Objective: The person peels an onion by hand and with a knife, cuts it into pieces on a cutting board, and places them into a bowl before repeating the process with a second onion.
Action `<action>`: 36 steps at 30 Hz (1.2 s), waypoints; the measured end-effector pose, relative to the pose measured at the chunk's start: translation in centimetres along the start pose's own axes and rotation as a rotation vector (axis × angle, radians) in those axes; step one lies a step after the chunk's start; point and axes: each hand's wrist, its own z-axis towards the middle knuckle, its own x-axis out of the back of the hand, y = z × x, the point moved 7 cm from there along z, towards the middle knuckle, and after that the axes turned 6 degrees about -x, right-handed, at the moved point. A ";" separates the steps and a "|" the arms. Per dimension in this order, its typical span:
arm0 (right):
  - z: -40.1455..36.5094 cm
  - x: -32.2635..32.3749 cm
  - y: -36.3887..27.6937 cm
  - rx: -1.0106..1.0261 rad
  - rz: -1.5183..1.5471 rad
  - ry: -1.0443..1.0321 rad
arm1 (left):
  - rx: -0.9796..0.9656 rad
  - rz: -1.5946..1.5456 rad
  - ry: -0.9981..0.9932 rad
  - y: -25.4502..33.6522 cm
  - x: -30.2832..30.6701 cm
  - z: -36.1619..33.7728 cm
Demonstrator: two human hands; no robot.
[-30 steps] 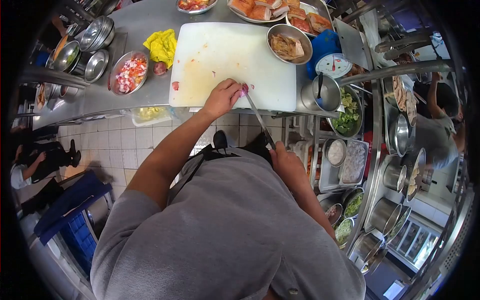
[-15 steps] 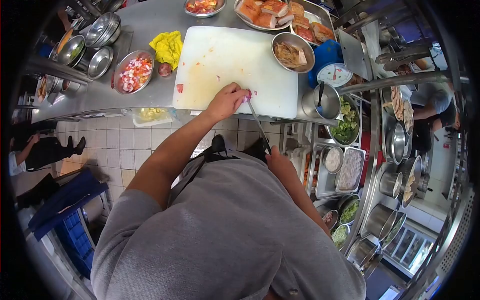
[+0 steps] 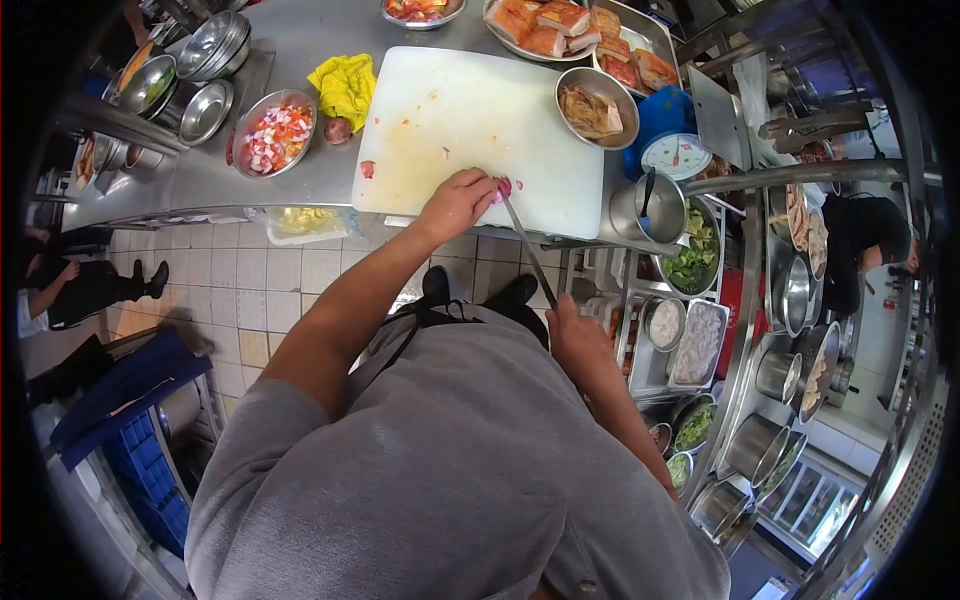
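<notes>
My left hand (image 3: 460, 203) is closed on a small piece of red onion (image 3: 504, 187) near the front edge of the white cutting board (image 3: 470, 105). Gripped by its handle in my right hand (image 3: 580, 340) is a knife (image 3: 531, 247), its blade slanting up over the board's edge. The blade's tip end meets the onion beside my left fingertips. Small reddish scraps (image 3: 368, 169) lie on the board. To its left are a metal bowl of chopped onion and tomato (image 3: 278, 138), a whole red onion (image 3: 338, 130) and a crumpled yellow cloth (image 3: 342, 88).
A bowl of sliced meat (image 3: 592, 112) overlaps the board's far right corner. Behind it are trays of roasted meat chunks (image 3: 545, 40). A dial scale (image 3: 676, 156) and a metal pot (image 3: 648, 212) stand to the right, above shelves of filled pans. Other people are at both sides.
The view has shifted slightly. My right hand has drawn back a little toward my body and to the right with the knife. My left hand stays at the onion.
</notes>
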 end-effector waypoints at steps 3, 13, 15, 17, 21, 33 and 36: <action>0.7 -0.7 0.2 0.021 0.015 -0.005 | 0.013 0.000 -0.005 0.0 0.0 0.0; 4.1 -5.4 1.4 -0.032 0.037 -0.062 | 0.023 -0.052 -0.078 0.0 -0.5 0.2; 2.4 -4.1 1.5 -0.007 0.054 -0.068 | 0.030 -0.062 -0.090 -0.2 -0.4 0.1; 0.1 -2.0 1.5 0.019 0.069 -0.075 | 0.062 -0.051 -0.119 -0.1 -0.4 0.1; -1.9 -0.2 2.0 -0.029 0.040 -0.016 | 0.035 -0.029 0.009 0.3 0.2 0.0; -0.1 -0.7 -0.2 0.035 -0.056 0.032 | 0.019 0.037 0.019 -0.2 0.0 -0.7; 2.2 -2.7 0.5 0.003 -0.039 0.005 | 0.010 0.029 0.025 -0.5 0.0 -0.7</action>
